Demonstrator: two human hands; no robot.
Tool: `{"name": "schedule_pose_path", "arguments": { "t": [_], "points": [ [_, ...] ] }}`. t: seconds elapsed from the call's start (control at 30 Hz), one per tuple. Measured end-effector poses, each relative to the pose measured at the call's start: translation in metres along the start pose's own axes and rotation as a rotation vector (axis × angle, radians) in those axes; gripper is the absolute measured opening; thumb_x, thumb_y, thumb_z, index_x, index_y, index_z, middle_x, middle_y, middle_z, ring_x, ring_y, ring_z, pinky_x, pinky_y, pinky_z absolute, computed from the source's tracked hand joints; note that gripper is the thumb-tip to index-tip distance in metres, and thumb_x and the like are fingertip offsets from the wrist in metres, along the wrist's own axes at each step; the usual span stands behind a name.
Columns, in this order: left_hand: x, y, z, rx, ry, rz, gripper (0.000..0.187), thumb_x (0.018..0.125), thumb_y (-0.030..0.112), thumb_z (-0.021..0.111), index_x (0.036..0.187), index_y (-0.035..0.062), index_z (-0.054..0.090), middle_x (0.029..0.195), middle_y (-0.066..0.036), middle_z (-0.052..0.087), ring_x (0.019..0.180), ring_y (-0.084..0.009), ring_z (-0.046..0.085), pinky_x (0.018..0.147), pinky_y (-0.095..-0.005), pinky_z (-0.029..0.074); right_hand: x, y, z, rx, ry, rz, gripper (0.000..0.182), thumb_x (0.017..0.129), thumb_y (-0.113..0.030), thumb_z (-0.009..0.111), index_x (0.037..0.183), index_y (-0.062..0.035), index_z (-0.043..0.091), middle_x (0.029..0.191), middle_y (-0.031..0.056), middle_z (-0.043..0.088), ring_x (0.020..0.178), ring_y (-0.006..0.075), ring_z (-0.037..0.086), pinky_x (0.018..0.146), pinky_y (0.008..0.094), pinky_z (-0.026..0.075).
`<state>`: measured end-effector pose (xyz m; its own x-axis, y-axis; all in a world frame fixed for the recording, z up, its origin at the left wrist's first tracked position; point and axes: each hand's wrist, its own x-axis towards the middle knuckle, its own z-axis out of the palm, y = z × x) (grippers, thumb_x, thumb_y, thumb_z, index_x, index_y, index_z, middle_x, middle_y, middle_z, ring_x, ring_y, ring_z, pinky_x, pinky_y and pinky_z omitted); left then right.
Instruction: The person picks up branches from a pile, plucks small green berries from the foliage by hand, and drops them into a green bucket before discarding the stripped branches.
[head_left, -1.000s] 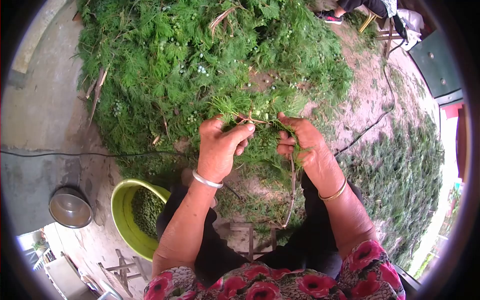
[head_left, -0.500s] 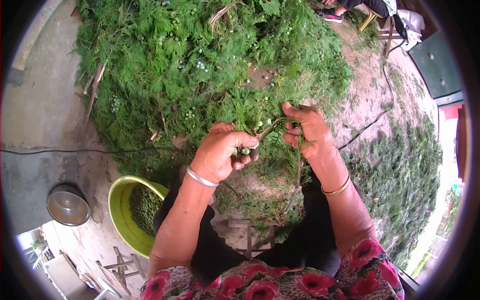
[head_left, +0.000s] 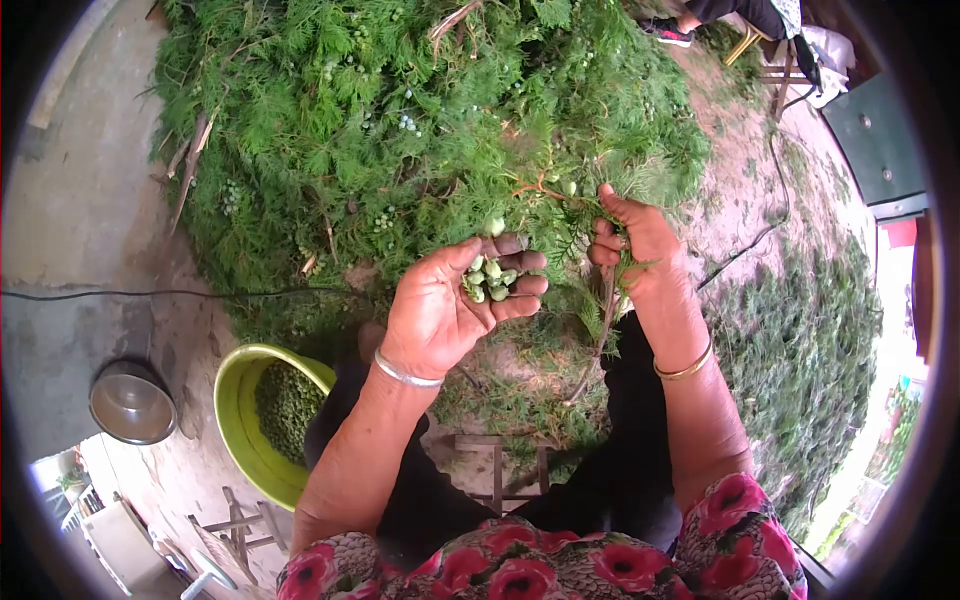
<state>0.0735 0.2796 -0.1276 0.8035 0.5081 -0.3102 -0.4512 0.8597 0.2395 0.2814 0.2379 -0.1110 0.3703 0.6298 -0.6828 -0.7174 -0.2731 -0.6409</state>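
Observation:
My left hand (head_left: 440, 303) is turned palm up, fingers curled, cradling several small green cones (head_left: 488, 279). One pale green cone (head_left: 495, 227) shows by its thumb and index fingertips. My right hand (head_left: 642, 243) is closed around a leafy conifer branch (head_left: 604, 315); its bare woody stem hangs down toward my knees, and a reddish twig (head_left: 538, 187) with a cone or two reaches left from the fingers. Beside my left forearm stands a yellow-green bucket (head_left: 232, 400) holding many green cones (head_left: 287, 410).
Ahead lies a large heap of cut conifer branches (head_left: 300, 130), with more greenery (head_left: 790, 370) at right. A metal bowl (head_left: 133, 402) and a black cable (head_left: 180, 295) lie at left. A wooden stool (head_left: 240, 530) stands lower left. Another person's shoe (head_left: 668, 32) shows at top right.
My left hand has turned palm up and opened somewhat, showing the cones in it. It has come off the twig, which stays with my right hand, now slightly higher and farther right.

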Motion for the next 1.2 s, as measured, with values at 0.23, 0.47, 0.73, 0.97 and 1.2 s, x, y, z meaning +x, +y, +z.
{"name": "schedule_pose_path", "arguments": {
  "t": [0.23, 0.47, 0.73, 0.97, 1.2],
  "points": [
    [-0.010, 0.009, 0.007, 0.320, 0.106, 0.201, 0.016, 0.086, 0.014, 0.058, 0.078, -0.0005, 0.059, 0.080, -0.017, 0.059, 0.063, -0.0190, 0.055, 0.044, -0.0224, 0.039, -0.007, 0.009, 0.003, -0.240, -0.096, -0.146, 0.021, 0.085, -0.018, 0.064, 0.078, -0.0049, 0.049, 0.059, 0.0018, 0.045, 0.044, 0.0094, 0.038, 0.037, 0.0236, 0.029],
    [0.002, -0.001, 0.024, 1.018, 0.289, 0.597, 0.015, 0.076, 0.000, 0.066, 0.091, -0.0023, 0.065, 0.069, -0.006, 0.061, 0.054, -0.0058, 0.049, 0.043, -0.0164, 0.033, -0.009, 0.024, 0.005, -0.592, -0.207, -0.460, 0.017, 0.082, -0.015, 0.066, 0.079, 0.0010, 0.060, 0.064, 0.0015, 0.053, 0.053, 0.0068, 0.041, 0.048, 0.0267, 0.035],
    [0.011, -0.013, 0.007, 1.699, 0.317, 0.580, 0.014, 0.074, 0.003, 0.069, 0.087, -0.0022, 0.064, 0.070, -0.004, 0.064, 0.061, -0.0075, 0.057, 0.056, -0.0224, 0.046, -0.006, 0.028, 0.000, -1.035, -0.250, -0.850, 0.025, 0.079, -0.016, 0.068, 0.079, 0.0046, 0.054, 0.062, 0.0082, 0.050, 0.059, 0.0126, 0.040, 0.054, 0.0309, 0.038],
    [0.006, 0.000, 0.010, 0.662, 0.354, 0.406, 0.008, 0.084, 0.009, 0.061, 0.082, 0.0011, 0.063, 0.061, -0.005, 0.055, 0.048, -0.0107, 0.047, 0.039, -0.0209, 0.031, -0.009, 0.025, 0.001, -0.864, -0.246, -0.761, 0.023, 0.080, -0.014, 0.067, 0.078, 0.0035, 0.053, 0.061, 0.0047, 0.050, 0.060, 0.0100, 0.040, 0.054, 0.0298, 0.038],
    [-0.005, 0.046, 0.008, 0.114, 0.134, 0.347, 0.017, 0.088, 0.017, 0.054, 0.092, 0.0012, 0.057, 0.078, -0.012, 0.059, 0.058, -0.0162, 0.052, 0.040, -0.0213, 0.040, -0.015, 0.013, -0.005, -0.510, -0.348, -0.487, 0.014, 0.080, -0.009, 0.067, 0.083, 0.0030, 0.059, 0.068, -0.0030, 0.054, 0.064, 0.0064, 0.042, 0.058, 0.0258, 0.039]
  ]
}}
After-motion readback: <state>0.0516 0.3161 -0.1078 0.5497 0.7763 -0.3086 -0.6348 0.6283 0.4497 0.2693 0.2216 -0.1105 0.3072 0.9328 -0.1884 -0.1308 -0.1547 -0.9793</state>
